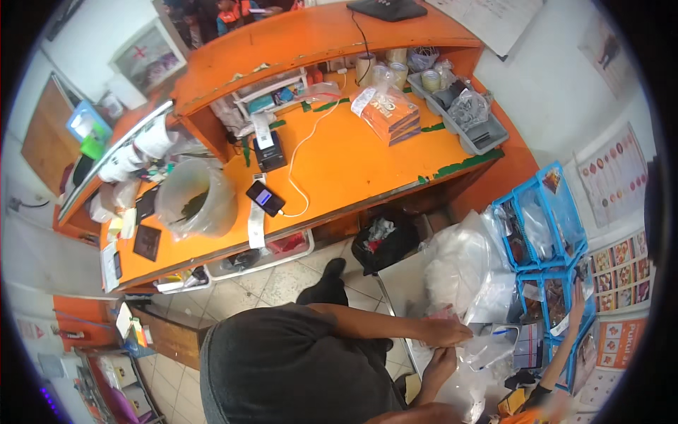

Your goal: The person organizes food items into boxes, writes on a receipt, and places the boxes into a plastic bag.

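Observation:
My left hand (pixel 446 331) reaches in from the shirt sleeve and meets my right hand (pixel 441 363) over a metal-topped table (pixel 402 286) on the right. The fingers of both hands are closed, pinching what looks like a clear plastic bag (pixel 487 351). Inside the bag, the contents are too unclear to make out. Just beyond my left hand lies a large heap of clear plastic bags (pixel 459 265). A small reddish thing (pixel 443 312) shows between that heap and my left wrist.
Another person's arm (pixel 565 346) reaches toward stacked blue baskets (pixel 519 266) at right. An orange counter (pixel 332 159) spans the far side, carrying a phone (pixel 265 198), a black printer (pixel 270 154), a boxed stack (pixel 388 116) and a clear bucket (pixel 196 198). Beneath it sits a black bin bag (pixel 385 244).

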The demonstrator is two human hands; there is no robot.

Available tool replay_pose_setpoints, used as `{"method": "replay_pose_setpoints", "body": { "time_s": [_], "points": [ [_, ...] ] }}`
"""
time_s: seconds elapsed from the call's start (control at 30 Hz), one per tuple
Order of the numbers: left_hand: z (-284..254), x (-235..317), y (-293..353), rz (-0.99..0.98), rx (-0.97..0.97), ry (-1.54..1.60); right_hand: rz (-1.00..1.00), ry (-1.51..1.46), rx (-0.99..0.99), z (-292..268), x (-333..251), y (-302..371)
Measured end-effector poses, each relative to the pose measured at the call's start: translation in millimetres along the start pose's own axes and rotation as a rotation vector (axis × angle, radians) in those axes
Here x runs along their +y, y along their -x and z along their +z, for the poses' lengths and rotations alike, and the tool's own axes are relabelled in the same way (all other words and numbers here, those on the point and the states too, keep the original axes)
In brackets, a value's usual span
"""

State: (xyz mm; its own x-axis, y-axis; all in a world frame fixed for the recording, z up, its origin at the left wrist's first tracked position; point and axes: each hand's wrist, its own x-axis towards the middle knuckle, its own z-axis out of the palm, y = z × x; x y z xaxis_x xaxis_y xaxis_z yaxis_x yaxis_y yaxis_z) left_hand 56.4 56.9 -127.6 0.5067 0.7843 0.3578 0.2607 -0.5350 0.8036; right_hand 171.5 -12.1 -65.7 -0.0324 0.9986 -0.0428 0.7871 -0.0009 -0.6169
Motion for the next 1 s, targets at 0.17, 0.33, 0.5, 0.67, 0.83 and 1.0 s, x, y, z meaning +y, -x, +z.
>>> {"method": "replay_pose_setpoints", "body": {
  "time_s": [0.17,0.33,0.5,0.67,0.83,1.0],
  "points": [
    [-108.4,-5.1,36.0,-0.056,0.054,0.171,-0.267,0.092,-0.162,17.2,-90.2,-21.0],
    [-193.5,-39.3,59.4,0.091,0.399,0.007,-0.316,0.11,-0.174,82.1,-170.0,-69.8],
    [-291.5,-65.4,136.0,-0.267,0.39,-0.075,-0.326,-0.02,-0.33,156.1,-242.4,-91.0],
    [-379.6,-88.9,157.1,-0.588,0.518,0.036,-0.713,0.013,-0.119,228.6,-295.8,-136.0],
    [-412.5,-125.0,161.7,-0.379,0.65,-0.247,-0.705,-0.069,-0.195,254.1,-328.6,-171.8],
    [-435.0,-155.9,190.6,-0.538,0.716,-0.226,-0.842,-0.011,-0.272,276.9,-345.9,-187.1]
  ]
}}
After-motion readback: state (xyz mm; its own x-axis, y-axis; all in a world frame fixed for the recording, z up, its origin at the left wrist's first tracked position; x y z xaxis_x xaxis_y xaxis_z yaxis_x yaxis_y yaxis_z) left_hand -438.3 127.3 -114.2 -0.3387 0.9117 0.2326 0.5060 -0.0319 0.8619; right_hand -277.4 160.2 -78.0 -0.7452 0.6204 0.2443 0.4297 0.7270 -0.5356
